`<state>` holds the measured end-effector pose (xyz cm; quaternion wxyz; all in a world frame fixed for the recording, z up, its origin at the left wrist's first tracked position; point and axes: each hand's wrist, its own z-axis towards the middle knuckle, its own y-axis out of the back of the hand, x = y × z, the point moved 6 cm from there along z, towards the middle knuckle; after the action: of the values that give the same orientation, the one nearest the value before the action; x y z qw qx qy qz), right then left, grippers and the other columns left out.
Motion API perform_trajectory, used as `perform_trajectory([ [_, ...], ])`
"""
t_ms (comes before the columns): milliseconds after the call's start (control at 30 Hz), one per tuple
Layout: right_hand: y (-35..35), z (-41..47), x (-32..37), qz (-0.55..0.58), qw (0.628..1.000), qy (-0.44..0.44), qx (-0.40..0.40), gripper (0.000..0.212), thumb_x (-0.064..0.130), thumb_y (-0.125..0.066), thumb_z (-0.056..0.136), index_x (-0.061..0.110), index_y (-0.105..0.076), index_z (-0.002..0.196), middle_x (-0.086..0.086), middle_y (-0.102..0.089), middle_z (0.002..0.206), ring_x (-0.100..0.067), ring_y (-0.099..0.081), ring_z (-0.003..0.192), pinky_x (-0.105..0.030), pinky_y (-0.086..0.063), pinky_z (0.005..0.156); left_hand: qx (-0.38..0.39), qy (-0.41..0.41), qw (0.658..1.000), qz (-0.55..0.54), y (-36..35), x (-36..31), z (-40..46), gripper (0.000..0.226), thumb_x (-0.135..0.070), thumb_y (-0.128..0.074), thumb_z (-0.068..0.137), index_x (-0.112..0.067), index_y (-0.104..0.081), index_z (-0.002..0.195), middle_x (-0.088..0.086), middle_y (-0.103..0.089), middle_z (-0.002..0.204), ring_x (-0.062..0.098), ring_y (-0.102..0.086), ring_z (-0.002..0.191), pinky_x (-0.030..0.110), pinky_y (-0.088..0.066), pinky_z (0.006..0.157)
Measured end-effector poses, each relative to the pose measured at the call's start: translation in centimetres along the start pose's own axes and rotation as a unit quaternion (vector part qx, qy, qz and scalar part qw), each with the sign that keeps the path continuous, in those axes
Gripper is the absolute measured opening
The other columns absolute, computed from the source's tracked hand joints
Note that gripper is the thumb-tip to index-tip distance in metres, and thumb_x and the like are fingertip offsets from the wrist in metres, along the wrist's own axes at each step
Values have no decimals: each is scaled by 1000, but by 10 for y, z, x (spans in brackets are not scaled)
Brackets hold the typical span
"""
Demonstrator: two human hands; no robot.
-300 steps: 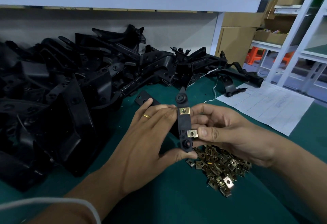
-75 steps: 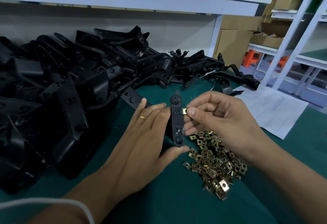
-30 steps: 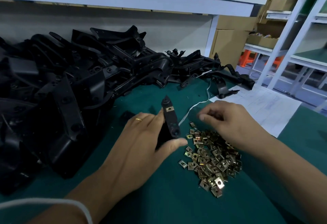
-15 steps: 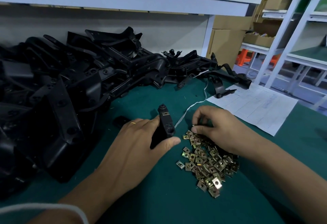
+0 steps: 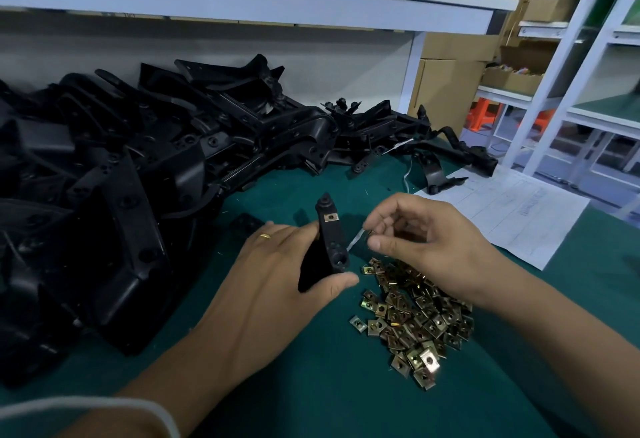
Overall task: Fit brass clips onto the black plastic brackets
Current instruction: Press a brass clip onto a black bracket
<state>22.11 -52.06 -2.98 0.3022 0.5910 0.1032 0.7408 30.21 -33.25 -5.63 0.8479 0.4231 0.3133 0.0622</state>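
Dozens of brass clips [image 5: 414, 316] lie heaped on the green mat [image 5: 329, 385] near the front edge of the workbench, right of centre. Just behind the heap, the right hand [image 5: 426, 243] hovers with thumb and forefinger pinched together on something small; it is too blurred to tell whether that is a clip. Beside it, the left hand [image 5: 277, 285], a gold ring [image 5: 265, 236] on one finger, grips a narrow black plastic bracket [image 5: 330, 240] between thumb and fingers, holding it nearly upright above the mat. One fitted brass clip [image 5: 331, 217] sits near the bracket's upper end; the hole at its lower end is bare. The two hands are close but apart. Farther back, a large pile of black brackets [image 5: 156, 167] fills the left side of the bench and trails along its rear edge. A printed sheet of paper [image 5: 512, 216] lies toward the right edge. Beyond stand cardboard boxes [image 5: 446, 84] and white shelf frames [image 5: 568, 67].
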Motion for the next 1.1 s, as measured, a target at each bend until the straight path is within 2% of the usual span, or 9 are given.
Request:
perform_trajectory([
  [100,1,0,8,69,998,13,-6,14,8,-78,88,13,-74,101,-2,-75,90,-16,-72,88,-23,-56,83,-52,-31,998,-2,6,-4,0,58,-73,-60,81,-43,-47,129,-30,-54,118,-10,-46,119,21,-13,124],
  [200,-1,0,14,139,990,24,-11,21,9,-76,88,8,-73,109,-11,-79,92,-28,-77,89,-32,-61,87,-85,-46,995,21,9,-4,-1,70,-72,-63,80,-37,-45,137,-24,-58,126,1,-49,130,33,-17,127],
  [267,-4,0,16,186,982,24,-18,21,9,-76,87,4,-73,107,-17,-78,92,-32,-77,85,-34,-62,83,-107,-57,992,28,12,-7,-2,72,-71,-63,79,-34,-45,138,-12,-64,130,5,-48,132,33,-17,126],
  [333,-7,-1,16,219,975,11,-26,19,13,-77,85,3,-75,101,-21,-77,89,-31,-77,77,-32,-61,76,-124,-66,990,27,15,-10,-3,72,-70,-64,80,-30,-47,138,-10,-65,130,6,-49,131,33,-18,126],
  [433,-11,-1,14,222,975,-8,-26,16,20,-75,86,7,-77,95,-20,-77,86,-28,-76,73,-30,-61,71,-151,-76,985,24,19,-13,-4,70,-65,-67,81,-23,-51,136,-8,-66,127,9,-54,127,37,-22,126],
  [633,-16,-4,19,248,969,-8,17,20,18,-72,90,3,-76,103,-22,-76,93,-30,-75,82,-36,-60,79,-202,-92,969,108,30,-17,-6,71,-56,-69,84,-11,-52,136,4,-67,127,20,-54,128,48,-28,123],
  [733,-15,-5,21,227,974,-12,20,18,19,-75,88,7,-78,100,-16,-75,88,-27,-71,81,-37,-59,80,-191,-77,969,135,31,-15,-4,74,-53,-73,83,-7,-54,137,7,-67,129,22,-53,130,47,-24,125],
  [867,-19,-5,23,216,975,-23,36,18,20,-76,89,5,-79,99,-14,-74,86,-26,-68,79,-36,-57,80,-173,-77,971,147,29,-14,-3,74,-55,-67,84,-7,-55,138,6,-66,132,20,-50,133,41,-18,128],
  [1100,-20,-6,23,204,977,-41,40,18,26,-77,90,10,-80,97,-10,-75,84,-22,-68,76,-35,-57,79,-177,-93,968,150,29,-15,-3,72,-56,-65,86,-8,-54,138,6,-66,130,22,-52,131,46,-23,126],
])
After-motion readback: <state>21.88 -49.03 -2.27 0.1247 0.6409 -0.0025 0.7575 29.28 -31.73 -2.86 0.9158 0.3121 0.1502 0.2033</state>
